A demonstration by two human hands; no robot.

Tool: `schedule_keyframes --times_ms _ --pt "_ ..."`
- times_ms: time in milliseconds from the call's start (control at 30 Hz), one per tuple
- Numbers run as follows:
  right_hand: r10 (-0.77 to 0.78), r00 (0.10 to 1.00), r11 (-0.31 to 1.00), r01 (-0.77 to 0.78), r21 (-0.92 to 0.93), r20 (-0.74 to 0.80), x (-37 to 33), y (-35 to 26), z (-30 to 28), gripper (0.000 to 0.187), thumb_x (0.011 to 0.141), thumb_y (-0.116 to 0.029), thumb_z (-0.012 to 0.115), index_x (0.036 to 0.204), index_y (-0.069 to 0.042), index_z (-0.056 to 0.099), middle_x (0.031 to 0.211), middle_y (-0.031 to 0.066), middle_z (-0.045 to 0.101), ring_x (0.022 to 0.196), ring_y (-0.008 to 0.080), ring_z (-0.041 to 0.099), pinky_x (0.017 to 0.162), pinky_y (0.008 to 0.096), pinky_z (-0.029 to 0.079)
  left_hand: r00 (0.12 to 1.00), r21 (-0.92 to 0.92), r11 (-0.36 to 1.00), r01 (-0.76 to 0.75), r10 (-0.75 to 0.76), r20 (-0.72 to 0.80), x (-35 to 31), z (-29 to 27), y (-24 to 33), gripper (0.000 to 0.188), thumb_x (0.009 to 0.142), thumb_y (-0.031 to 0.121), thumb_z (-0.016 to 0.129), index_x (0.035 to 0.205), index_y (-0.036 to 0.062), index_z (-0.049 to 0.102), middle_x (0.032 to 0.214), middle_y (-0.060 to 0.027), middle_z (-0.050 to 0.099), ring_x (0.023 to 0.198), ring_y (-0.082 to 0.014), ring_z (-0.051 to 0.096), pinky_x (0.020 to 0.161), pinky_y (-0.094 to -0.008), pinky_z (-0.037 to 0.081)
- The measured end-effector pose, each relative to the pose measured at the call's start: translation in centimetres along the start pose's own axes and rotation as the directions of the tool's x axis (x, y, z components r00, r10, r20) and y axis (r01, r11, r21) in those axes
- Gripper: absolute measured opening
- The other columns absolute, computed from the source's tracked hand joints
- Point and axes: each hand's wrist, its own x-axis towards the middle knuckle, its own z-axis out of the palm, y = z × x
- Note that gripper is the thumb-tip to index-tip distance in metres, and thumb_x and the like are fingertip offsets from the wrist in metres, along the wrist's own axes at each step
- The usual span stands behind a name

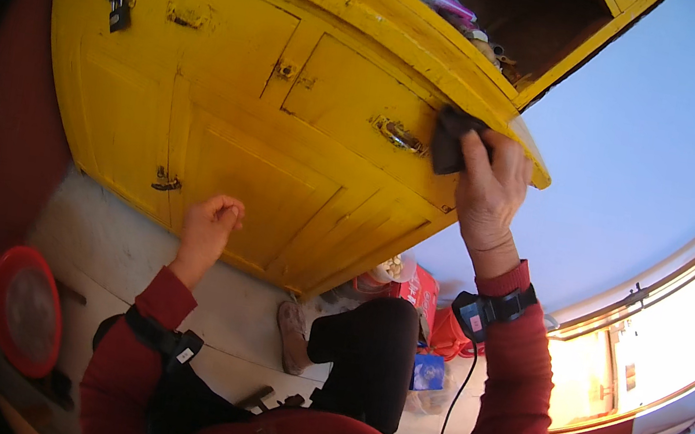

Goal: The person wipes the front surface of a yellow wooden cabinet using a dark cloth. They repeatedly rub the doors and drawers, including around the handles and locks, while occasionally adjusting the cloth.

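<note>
My right hand [493, 182] grips a dark cloth [452, 143] and presses it on the front of a yellow wooden cabinet [260, 147], near the right end of the top drawer. Just left of the cloth is that drawer's metal pull handle [399, 135]. Lower down, my left hand [211, 229] hangs in front of the cabinet doors, its fingers curled in and nothing visible in them. A black padlock [119, 11] hangs from a hasp on the upper left, and a metal latch [166, 181] sits on the lower door.
Small odds and ends [456, 10] lie on the cabinet's open upper shelf. A red-rimmed round stool or basin [25, 311] stands at lower left. Beside the cabinet's right foot are a red box [419, 291] and a bowl of pale round items [394, 268]. A bright window [660, 332] is at right.
</note>
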Motion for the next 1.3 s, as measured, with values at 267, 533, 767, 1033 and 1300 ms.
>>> schedule_keyframes --times_ms 267,533,767,1033,1300 --pt "0.445 0.890 0.835 -0.453 0.314 0.100 1.5 7.2 -4.6 0.036 0.092 0.003 0.064 0.127 0.000 0.060 0.114 0.0154 0.066 0.106 0.0300 0.066 0.097 0.0374 0.052 0.999 -0.114 0.992 -0.051 0.049 -0.018 0.1 0.3 -0.1 0.012 0.101 0.003 0.057 0.098 -0.0018 0.068 0.088 -0.0036 0.068 0.076 -0.0111 0.064 0.074 -0.0265 0.055" --pt "0.529 0.527 0.390 -0.847 0.361 0.665 0.3 9.1 -4.6 0.055 0.109 -0.045 0.048 0.150 -0.008 0.049 0.127 0.0119 0.065 0.118 0.0240 0.061 0.100 0.0397 0.053 0.999 -0.111 0.993 -0.049 0.049 -0.001 -0.2 -0.2 0.0 0.012 0.101 0.003 0.057 0.100 -0.0020 0.068 0.087 -0.0036 0.067 0.076 -0.0119 0.064 0.070 -0.0258 0.053" --pt "0.535 0.548 0.394 -0.835 0.383 0.643 0.8 9.1 -4.5 0.048 0.109 -0.034 0.051 0.149 -0.009 0.047 0.140 0.0128 0.059 0.129 0.0274 0.056 0.112 0.0395 0.043 1.000 -0.047 0.999 -0.003 0.003 0.011 -0.4 -1.4 0.7 0.014 0.104 0.007 0.055 0.105 0.0006 0.068 0.095 -0.0030 0.067 0.082 -0.0112 0.063 0.076 -0.0263 0.054" --pt "0.505 0.587 0.224 -0.797 0.561 0.633 4.1 12.8 -4.3 0.044 0.107 -0.042 0.054 0.127 -0.005 0.067 0.110 0.0106 0.072 0.109 0.0216 0.065 0.101 0.0390 0.051 1.000 -0.030 1.000 -0.008 0.008 -0.006 -0.4 -1.9 1.3 0.014 0.105 0.008 0.056 0.104 0.0005 0.068 0.095 -0.0028 0.067 0.082 -0.0111 0.064 0.074 -0.0250 0.052" --pt "0.642 0.605 0.602 -0.778 0.178 0.471 4.0 12.5 -2.0 0.071 0.103 -0.058 0.053 0.155 -0.010 0.046 0.153 0.0210 0.050 0.137 0.0361 0.054 0.107 0.0414 0.051 0.999 -0.092 0.995 -0.033 0.030 -0.039 -0.6 -2.2 1.6 0.013 0.103 0.007 0.057 0.102 0.0003 0.068 0.091 -0.0024 0.067 0.079 -0.0115 0.064 0.073 -0.0254 0.052"
